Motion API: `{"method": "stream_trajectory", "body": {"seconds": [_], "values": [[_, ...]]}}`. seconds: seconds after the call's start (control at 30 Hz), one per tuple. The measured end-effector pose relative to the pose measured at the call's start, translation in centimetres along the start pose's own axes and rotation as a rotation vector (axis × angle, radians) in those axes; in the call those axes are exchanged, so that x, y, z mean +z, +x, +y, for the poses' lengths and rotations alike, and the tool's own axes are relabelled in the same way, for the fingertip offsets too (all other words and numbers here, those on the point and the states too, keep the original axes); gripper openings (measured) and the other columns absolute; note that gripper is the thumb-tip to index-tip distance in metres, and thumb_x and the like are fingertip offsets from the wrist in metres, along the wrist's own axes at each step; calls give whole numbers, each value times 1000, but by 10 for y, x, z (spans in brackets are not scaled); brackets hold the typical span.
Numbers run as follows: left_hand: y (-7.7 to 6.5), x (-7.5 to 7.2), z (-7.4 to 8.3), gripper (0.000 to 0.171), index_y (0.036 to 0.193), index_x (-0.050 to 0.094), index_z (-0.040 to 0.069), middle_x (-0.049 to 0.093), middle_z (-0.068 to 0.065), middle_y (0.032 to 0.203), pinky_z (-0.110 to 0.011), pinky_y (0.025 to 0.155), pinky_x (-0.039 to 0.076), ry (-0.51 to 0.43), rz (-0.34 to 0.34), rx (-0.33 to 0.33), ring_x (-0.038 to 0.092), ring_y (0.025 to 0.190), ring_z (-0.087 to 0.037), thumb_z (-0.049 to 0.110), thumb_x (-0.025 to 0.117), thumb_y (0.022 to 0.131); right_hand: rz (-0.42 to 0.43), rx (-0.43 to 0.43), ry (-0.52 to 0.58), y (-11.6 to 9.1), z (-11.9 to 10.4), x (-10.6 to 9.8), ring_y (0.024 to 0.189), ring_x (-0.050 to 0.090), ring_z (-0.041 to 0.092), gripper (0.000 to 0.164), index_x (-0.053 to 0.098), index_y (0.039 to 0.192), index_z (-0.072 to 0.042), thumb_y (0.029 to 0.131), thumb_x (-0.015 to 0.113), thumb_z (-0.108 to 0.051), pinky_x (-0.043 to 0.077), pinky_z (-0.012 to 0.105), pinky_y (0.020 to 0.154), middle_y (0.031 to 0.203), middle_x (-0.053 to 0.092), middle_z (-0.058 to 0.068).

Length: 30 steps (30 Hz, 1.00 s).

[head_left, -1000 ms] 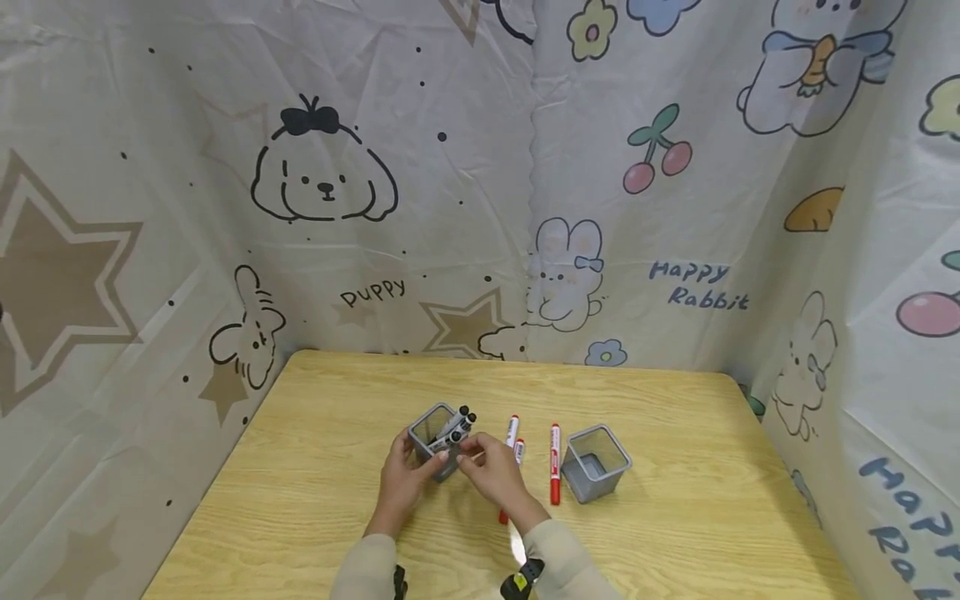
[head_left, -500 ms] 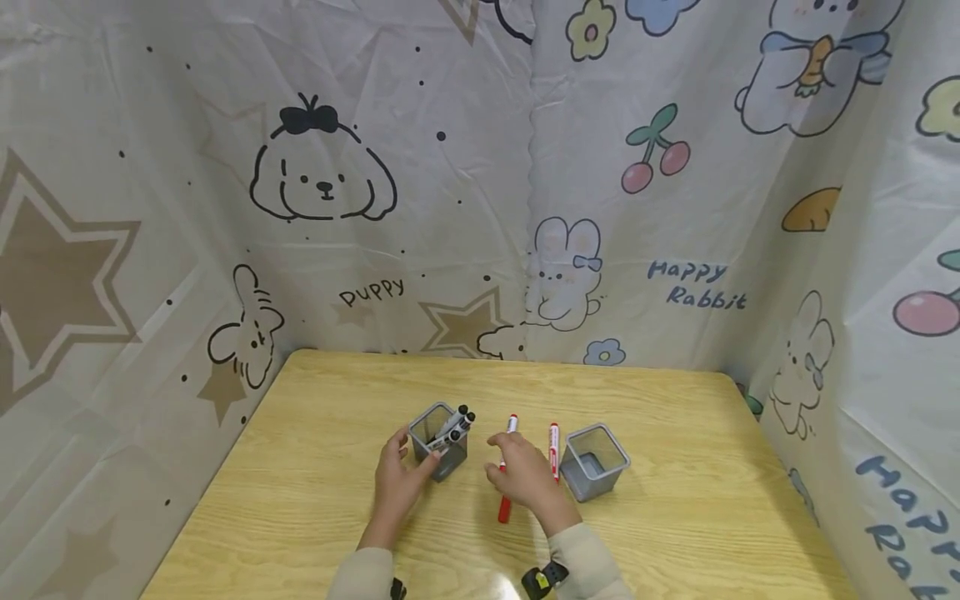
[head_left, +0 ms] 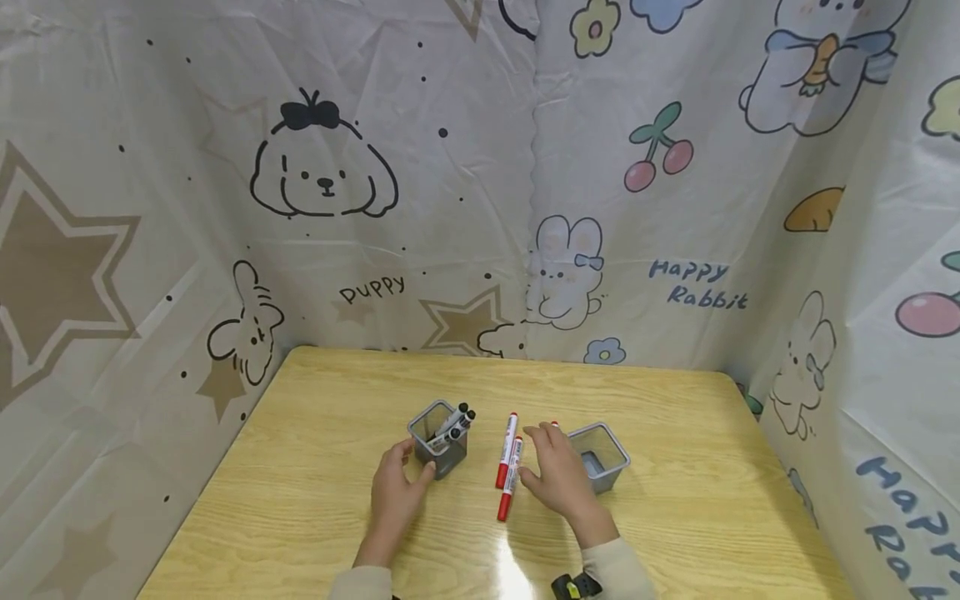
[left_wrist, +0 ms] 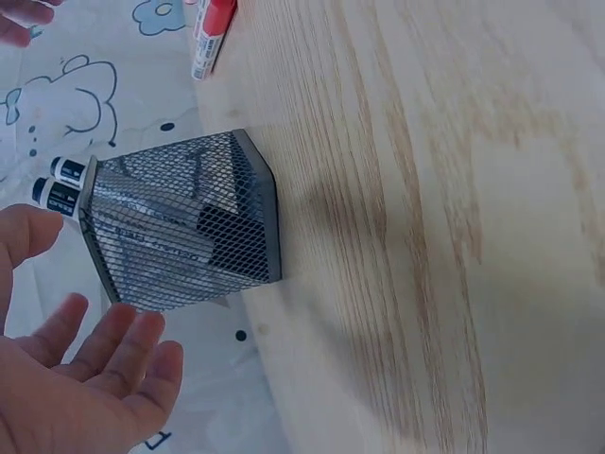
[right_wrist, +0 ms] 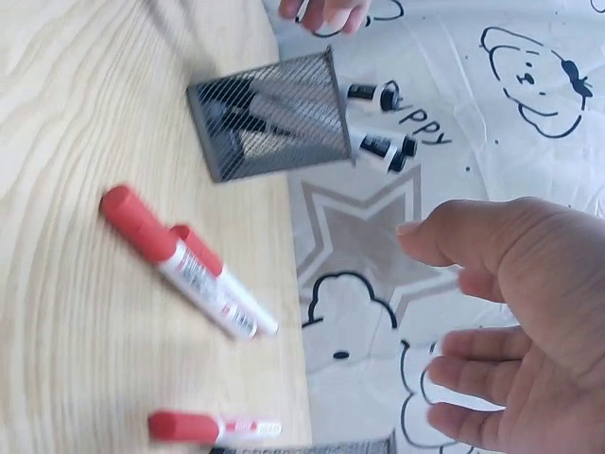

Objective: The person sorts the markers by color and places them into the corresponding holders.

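Red markers [head_left: 507,450], likely light, stiff and smooth, are best pinched mid-length, while both hands [head_left: 562,473] are relaxed, grasping nothing.

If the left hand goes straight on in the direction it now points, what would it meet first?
Probably the grey mesh pen holder with the black-and-white markers, just ahead of the left hand; whether hand and holder touch is unclear.
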<state>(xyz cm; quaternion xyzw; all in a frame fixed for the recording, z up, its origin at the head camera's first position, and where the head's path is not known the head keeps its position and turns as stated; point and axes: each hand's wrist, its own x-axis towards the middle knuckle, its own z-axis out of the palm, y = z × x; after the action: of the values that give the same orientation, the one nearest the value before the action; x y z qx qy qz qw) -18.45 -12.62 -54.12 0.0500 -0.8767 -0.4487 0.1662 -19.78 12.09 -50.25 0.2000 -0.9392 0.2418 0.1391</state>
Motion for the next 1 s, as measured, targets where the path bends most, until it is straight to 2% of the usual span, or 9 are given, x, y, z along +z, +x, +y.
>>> {"method": "stream_trajectory", "body": {"seconds": [0.2,0.33,0.43,0.6,0.8,1.0], "values": [[-10,3,6,37,111,59,1,59,-15,106,-47,80,47,70,-17,32,56,97,-33,15,71,79,120,26,-20,-13,15,-1,110,45,48,65,48,125,-1,68,79,-12,37,62,87,129,40,31],[-17,9,11,36,109,60,3,60,-13,105,-47,81,47,86,-23,70,58,98,-32,15,72,77,232,11,-44,-20,27,0,111,44,50,66,50,121,2,63,80,-5,37,63,89,128,39,34],[-21,13,13,35,108,61,5,60,-11,104,-46,80,48,102,-27,89,58,97,-31,15,72,76,285,13,-65,-24,35,-1,113,43,50,65,51,118,3,61,81,-3,37,63,88,126,41,35],[-26,21,15,35,107,62,7,61,-8,102,-44,81,48,107,-40,102,58,96,-28,16,72,75,327,52,-72,-33,46,-2,112,44,48,68,51,118,4,58,82,-5,36,64,87,124,44,34],[-25,31,18,38,110,61,8,59,-7,108,-43,86,45,105,-76,126,56,102,-26,18,73,75,389,92,-62,-37,57,-1,114,41,47,81,48,122,5,53,87,-9,32,64,89,126,42,33],[-25,38,21,42,113,61,7,59,-8,109,-45,85,46,80,-128,122,56,101,-28,19,73,75,431,213,69,-45,66,4,117,33,53,100,36,134,4,51,89,-15,26,68,91,133,31,36]]}}
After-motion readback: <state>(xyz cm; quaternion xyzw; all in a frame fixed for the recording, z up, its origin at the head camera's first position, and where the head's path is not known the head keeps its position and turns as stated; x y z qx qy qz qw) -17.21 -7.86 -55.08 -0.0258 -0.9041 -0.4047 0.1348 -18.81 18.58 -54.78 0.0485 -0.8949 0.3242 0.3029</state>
